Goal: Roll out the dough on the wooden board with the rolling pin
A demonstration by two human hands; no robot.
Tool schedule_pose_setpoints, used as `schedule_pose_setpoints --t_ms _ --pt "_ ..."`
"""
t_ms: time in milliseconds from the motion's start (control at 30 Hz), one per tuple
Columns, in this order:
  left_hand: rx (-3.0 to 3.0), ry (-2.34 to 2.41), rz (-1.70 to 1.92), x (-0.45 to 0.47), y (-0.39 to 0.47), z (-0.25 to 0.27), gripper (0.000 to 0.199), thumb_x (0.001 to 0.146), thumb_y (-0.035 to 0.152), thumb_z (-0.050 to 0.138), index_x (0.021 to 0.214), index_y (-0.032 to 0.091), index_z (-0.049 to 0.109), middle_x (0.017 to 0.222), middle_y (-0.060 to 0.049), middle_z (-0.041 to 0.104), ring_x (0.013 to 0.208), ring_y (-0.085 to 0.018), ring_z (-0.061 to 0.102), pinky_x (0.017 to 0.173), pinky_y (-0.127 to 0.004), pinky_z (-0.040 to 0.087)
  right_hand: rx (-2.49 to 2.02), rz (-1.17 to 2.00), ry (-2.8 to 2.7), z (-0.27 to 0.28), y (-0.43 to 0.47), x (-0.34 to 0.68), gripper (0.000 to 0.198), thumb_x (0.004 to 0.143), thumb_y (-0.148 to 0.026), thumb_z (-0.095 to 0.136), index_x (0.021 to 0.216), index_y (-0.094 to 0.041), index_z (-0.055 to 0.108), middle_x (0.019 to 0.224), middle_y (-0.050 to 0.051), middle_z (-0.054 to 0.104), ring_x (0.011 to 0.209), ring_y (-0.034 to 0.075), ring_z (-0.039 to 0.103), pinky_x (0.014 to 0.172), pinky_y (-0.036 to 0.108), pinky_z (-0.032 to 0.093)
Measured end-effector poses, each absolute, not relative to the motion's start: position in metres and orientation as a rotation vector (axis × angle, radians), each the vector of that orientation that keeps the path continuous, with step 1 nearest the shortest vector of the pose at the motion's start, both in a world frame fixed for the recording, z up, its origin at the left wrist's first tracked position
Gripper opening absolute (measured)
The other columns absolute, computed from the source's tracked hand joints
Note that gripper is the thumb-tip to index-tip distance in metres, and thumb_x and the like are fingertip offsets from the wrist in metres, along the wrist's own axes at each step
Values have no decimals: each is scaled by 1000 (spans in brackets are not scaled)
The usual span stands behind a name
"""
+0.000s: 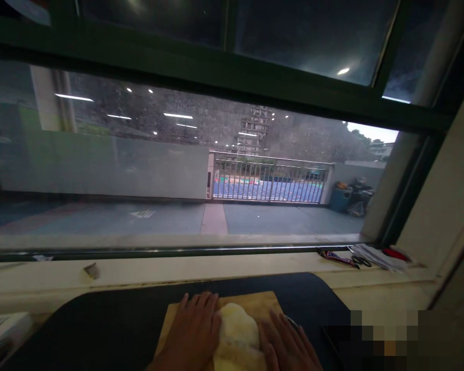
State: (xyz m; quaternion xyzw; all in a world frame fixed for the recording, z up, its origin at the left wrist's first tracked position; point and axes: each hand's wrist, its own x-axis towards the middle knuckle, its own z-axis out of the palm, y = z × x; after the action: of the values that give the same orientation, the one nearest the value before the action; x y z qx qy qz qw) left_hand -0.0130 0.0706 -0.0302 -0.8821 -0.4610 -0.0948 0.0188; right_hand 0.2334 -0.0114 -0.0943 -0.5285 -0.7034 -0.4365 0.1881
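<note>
A pale yellow lump that looks like dough (237, 335) lies on a light brown board (268, 301) on the dark table. To its left, my left hand (195, 327) rests flat on the board with its fingers stretched forward, the thumb against the lump's side. Against the right side of the lump is my right hand (288, 342), slightly blurred, with its fingers extended. A thin pale edge shows by the right fingers, too small to name. The lump's near end is cut off by the bottom of the view.
The black tabletop (112, 319) reaches the window sill (216, 268). On the sill lie a snack wrapper (338, 258), scissors (362, 260), papers (379, 256) and a small scrap (92, 270). A white box-like object (7, 330) stands at lower left. The lower right corner is pixelated.
</note>
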Motion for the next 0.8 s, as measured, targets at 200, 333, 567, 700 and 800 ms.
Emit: schedule_pose_setpoints --t_ms 200,333,567,700,800 --pt "-2721 -1476 -287 -8 85 -30 35 99 19 34 117 21 64 123 -11 64 115 -29 55 96 -48 44 -1646 -721 -2091 -68 16 230 30 94 -25 43 111 -29 68 116 1 73 106 22 67 83 34 51" --pt "-2736 -1535 -249 -4 101 -24 30 100 24 37 109 22 65 118 -10 64 114 -28 56 92 -43 46 -1912 -386 -1973 -40 16 217 35 101 -31 37 89 -27 69 97 3 73 90 22 67 76 35 46" --pt "-2764 -1563 -280 -8 99 -21 29 98 23 39 110 22 65 119 -9 65 113 -26 57 93 -40 45 -1951 -291 -1979 -15 16 206 44 104 -33 32 78 -24 67 80 3 71 73 19 67 63 31 37" --pt "-2719 -1648 -370 -7 88 -21 32 100 25 34 109 23 64 116 -8 66 113 -25 57 94 -41 43 -1843 -288 -2027 -24 27 209 33 100 -24 37 86 -22 66 89 5 69 88 19 64 79 30 39" --pt "-2715 -1690 -406 -4 91 -21 32 99 25 34 104 23 65 112 -7 67 110 -24 59 93 -38 43 -1899 -135 -1968 -29 34 213 31 101 -29 36 89 -22 64 88 4 70 82 18 64 73 29 37"
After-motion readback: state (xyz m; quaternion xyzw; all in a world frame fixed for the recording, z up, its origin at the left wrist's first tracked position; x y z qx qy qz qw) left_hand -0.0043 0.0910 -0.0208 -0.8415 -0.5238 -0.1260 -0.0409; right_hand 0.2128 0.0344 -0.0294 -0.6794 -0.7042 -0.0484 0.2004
